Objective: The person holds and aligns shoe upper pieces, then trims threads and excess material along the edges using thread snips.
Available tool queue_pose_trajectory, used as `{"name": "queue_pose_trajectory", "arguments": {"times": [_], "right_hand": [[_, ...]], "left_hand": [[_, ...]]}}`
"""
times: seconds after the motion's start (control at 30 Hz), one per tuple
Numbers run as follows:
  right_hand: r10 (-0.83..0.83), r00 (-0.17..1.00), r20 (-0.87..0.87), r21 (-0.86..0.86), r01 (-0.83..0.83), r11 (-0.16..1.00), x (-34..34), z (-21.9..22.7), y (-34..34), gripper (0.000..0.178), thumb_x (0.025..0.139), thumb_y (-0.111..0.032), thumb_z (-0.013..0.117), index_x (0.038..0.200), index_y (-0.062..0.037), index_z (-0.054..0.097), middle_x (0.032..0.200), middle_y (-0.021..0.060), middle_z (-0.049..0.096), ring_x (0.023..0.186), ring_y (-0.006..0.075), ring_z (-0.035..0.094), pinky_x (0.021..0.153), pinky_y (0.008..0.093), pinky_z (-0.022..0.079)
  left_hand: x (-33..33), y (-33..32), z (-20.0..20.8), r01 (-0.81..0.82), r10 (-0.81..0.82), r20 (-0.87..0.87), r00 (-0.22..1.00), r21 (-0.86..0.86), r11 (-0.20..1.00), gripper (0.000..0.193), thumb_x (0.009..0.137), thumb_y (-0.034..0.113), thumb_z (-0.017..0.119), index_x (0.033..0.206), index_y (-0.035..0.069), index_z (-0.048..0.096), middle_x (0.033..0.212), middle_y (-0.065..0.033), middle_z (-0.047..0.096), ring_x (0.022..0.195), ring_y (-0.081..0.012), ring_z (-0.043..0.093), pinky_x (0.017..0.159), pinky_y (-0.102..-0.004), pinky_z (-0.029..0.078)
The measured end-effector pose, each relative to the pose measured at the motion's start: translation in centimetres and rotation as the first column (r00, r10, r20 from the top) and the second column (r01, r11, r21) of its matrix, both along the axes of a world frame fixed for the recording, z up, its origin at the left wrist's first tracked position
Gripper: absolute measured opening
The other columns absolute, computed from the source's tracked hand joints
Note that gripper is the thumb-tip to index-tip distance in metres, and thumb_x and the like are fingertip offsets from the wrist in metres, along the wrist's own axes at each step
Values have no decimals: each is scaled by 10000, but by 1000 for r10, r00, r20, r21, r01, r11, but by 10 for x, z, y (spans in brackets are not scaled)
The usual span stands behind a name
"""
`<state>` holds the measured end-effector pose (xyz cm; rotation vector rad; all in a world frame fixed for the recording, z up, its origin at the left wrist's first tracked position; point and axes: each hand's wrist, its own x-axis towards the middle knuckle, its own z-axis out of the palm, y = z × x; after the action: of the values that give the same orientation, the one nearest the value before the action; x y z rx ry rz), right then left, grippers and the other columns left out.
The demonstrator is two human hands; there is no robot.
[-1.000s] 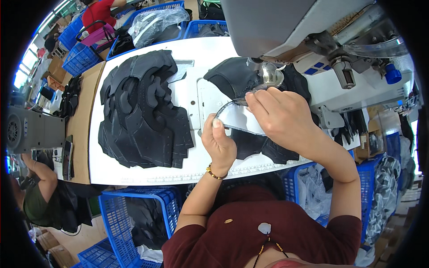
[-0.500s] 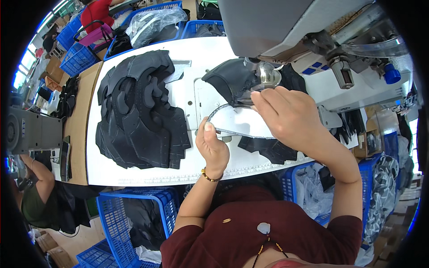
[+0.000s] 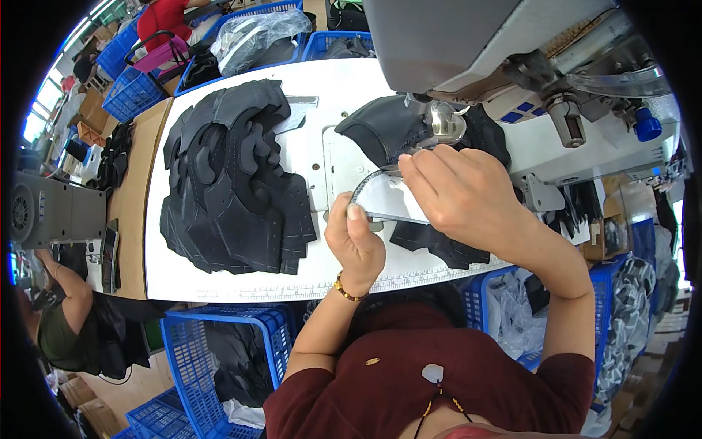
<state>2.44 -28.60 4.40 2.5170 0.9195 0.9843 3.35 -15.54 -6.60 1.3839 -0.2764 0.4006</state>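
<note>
Curved shoe-upper piece [image 3: 387, 201] lies at frame centre, long axis roughly left-right, pinched by left hand [image 3: 356, 245] and right hand [image 3: 457, 194], seemingly nearer the needle.

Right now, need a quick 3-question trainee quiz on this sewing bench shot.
1. True or false: the stack of black cut pieces lies to the person's left of the hands.
2. What do the left hand and right hand both grip? A) curved grey piece B) scissors C) blue basket
3. What colour is the table top?

Key: 1 true; 2 A; 3 white.
</note>
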Motion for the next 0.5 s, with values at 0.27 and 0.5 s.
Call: {"name": "queue_pose_trajectory", "arguments": {"times": [0.27, 0.5], "right_hand": [[20, 990, -136, -76, -31, 997, 2, 11, -3, 94, 539, -92, 583, 526, -56, 497, 540, 12, 418, 522, 115, 484, 406, 232, 379], [20, 997, -69, -4, -21, 1000, -6, 13, -9, 81, 541, -93, 580, 578, -53, 519, 572, 5, 436, 539, 112, 490, 413, 227, 385]], "left_hand": [[0, -6, -8, -92, 81, 169, 982, 59, 994, 372, 891, 227, 378, 966, -112, 513, 586, 16, 421, 512, -40, 330, 452, -194, 251], [-2, -1, -13, 18, -120, -256, 959, -368, 930, 415, 888, 241, 398, 1000, -150, 483, 617, 9, 439, 574, -39, 359, 498, -187, 276]]}}
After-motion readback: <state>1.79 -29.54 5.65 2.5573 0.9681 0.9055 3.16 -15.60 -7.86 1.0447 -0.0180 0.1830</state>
